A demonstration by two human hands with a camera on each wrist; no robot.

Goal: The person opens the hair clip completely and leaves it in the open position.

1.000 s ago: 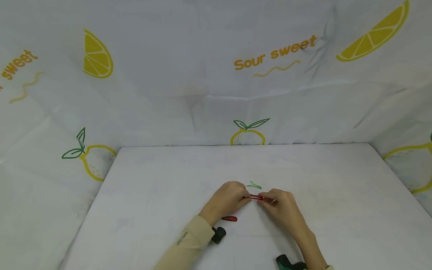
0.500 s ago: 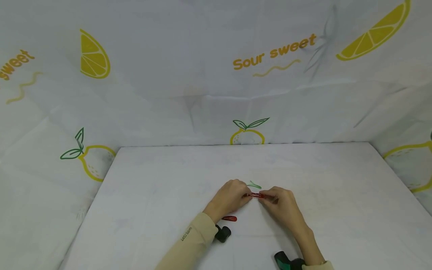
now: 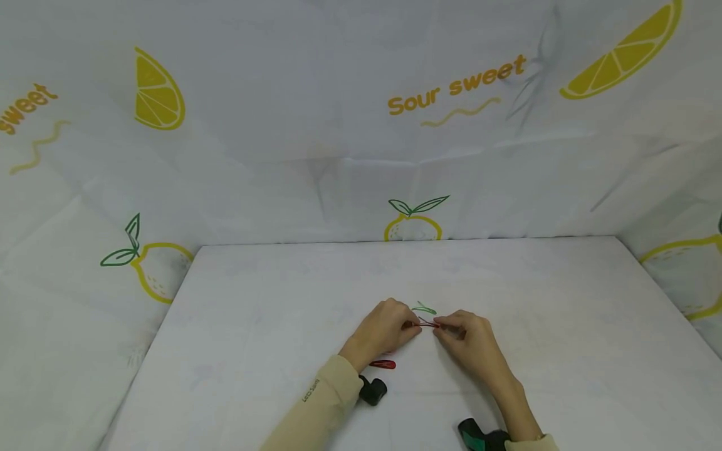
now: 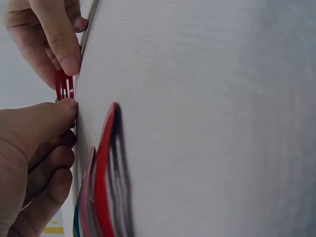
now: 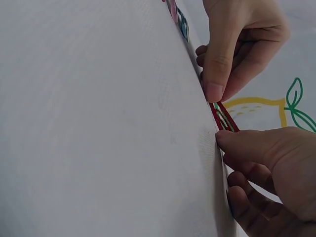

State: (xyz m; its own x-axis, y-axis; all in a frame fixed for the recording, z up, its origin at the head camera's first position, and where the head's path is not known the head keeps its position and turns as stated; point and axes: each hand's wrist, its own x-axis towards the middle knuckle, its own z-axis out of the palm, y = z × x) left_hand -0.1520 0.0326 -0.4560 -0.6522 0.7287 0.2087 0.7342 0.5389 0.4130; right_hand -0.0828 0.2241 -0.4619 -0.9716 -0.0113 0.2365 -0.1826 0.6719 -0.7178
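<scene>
A dark red hair clip (image 3: 429,324) is pinched at its two ends between both hands. My left hand (image 3: 383,329) grips the left end with thumb and fingers, and my right hand (image 3: 470,341) pinches the right end. In the left wrist view, part of the red clip (image 4: 64,85) shows between the fingertips. The right wrist view shows the clip (image 5: 224,117) with a gap between its strips. Just behind the hands lies a green clip (image 3: 424,309). Nearer the front, partly behind the left wrist, another red clip (image 3: 385,364) rests on the table.
In the left wrist view, a red clip (image 4: 102,182) stands out beside pink and blue ones. Black devices (image 3: 372,391) are strapped at both wrists. The white table (image 3: 254,313) meets a lemon-printed cloth (image 3: 282,125) at the back and sides.
Both hands have shifted slightly up in the head view with the clip. The clip has turned more edge-on, and its strips look spread apart.
</scene>
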